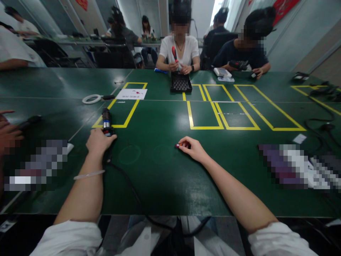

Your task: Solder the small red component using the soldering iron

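My left hand (pixel 97 142) is wrapped round a black corded power tool (pixel 106 119) that lies on the green table. Its round front end, with a silver and blue band, points away from me, and its exact kind cannot be made out. From its near end a black cord (pixel 128 179) runs over the table edge towards my lap. Further right, my right hand (pixel 191 146) pinches a small red and silver piece (pixel 177 145) between thumb and fingers, just over the tabletop. Its kind is too small to tell.
Yellow tape (pixel 206 128) marks rectangles on the table (pixel 149 192). A printed sheet (pixel 131 94) and a white cable coil (pixel 92 99) lie at far left. Opposite, a person holds a red-handled tool (pixel 174 53) over a black case (pixel 181 83). A co-worker's hand (pixel 9 131) is at left.
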A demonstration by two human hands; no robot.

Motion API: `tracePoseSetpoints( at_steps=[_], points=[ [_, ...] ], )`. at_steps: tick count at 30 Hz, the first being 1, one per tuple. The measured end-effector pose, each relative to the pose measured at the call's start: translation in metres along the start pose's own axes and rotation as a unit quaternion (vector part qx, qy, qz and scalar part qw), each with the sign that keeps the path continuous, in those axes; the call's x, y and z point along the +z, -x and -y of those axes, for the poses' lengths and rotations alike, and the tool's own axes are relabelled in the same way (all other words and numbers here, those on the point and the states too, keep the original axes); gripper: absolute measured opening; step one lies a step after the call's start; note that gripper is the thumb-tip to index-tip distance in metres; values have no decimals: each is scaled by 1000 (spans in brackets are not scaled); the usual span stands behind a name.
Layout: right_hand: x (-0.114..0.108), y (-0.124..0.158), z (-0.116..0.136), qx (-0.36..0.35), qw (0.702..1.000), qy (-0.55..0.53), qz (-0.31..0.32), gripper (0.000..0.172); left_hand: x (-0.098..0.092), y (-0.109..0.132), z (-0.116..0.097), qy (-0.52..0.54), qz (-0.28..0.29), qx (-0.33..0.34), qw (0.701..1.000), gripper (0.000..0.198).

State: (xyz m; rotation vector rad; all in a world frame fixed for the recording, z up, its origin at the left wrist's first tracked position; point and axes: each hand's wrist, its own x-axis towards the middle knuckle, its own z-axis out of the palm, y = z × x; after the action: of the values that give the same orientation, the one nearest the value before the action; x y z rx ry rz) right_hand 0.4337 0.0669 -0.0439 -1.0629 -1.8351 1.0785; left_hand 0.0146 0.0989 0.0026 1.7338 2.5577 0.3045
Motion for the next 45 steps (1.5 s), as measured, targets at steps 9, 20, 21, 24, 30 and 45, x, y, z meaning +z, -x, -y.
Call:
tracePoseSetpoints(
  at_steps=[9, 20, 21, 24, 30, 45],
  points=[
    [-1, 0, 2, -14, 1000, 13, -16, 17, 15, 50, -98, -10, 5, 119, 993, 65],
    [-1, 0, -2, -29, 998, 19, -50, 10, 28, 128, -183, 12, 13, 327, 945, 54],
    [-1, 0, -2, -31, 998, 24, -51, 9, 28, 132, -188, 17, 16, 335, 942, 53],
    [-2, 0, -3, -36, 998, 35, -49, 9, 31, 139, -196, 26, 21, 349, 937, 53],
    [-1, 0, -5, -83, 993, 78, -34, 8, 35, 143, -199, 29, 15, 360, 932, 53],
    [-3, 2, 5, -75, 992, 93, -39, 12, 38, 145, -197, 41, 3, 361, 931, 53]
  ],
)
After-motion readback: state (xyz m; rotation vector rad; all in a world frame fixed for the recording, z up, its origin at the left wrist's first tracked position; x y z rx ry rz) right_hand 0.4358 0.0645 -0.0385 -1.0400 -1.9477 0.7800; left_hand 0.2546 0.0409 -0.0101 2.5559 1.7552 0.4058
